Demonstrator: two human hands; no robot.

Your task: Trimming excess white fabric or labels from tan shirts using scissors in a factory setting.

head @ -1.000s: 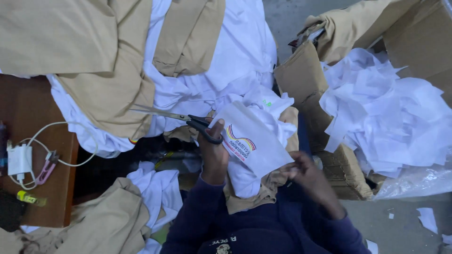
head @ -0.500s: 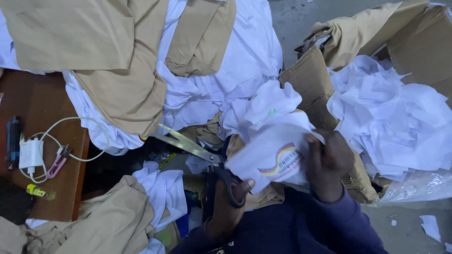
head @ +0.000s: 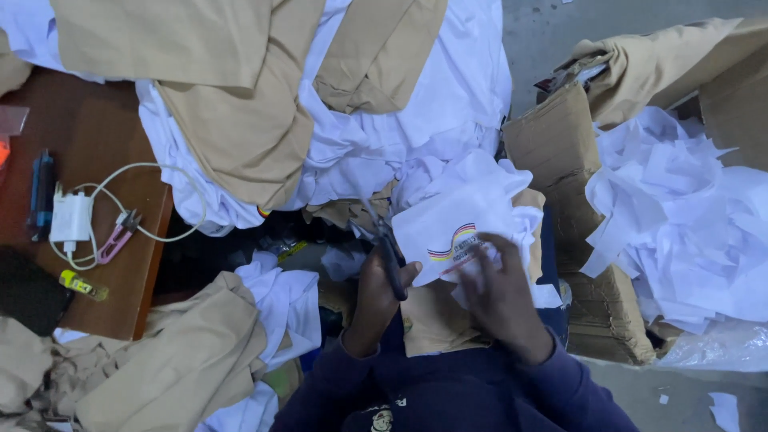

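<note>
My left hand (head: 378, 298) grips a pair of dark-handled scissors (head: 387, 248), blades pointing up and away from me. My right hand (head: 498, 290) holds a piece of white cloth (head: 460, 218) with a small striped, rainbow-coloured print on it, fingers pressing near the print. The scissors' blades lie just left of that cloth, beside its edge. Both hands are over my lap, in dark blue sleeves. Under the white piece lies tan fabric (head: 436, 320).
A heap of white and tan garments (head: 320, 104) covers the table ahead. A cardboard box (head: 560, 152) full of white scraps (head: 680, 216) stands at right. On the brown table (head: 96, 136) at left lie a white charger with cable (head: 70, 218) and pink thread snips (head: 118, 232).
The left hand with the scissors dropped towards my lap, then came back up beside the cloth. The right hand shifted the white printed piece and now presses on it near the print.
</note>
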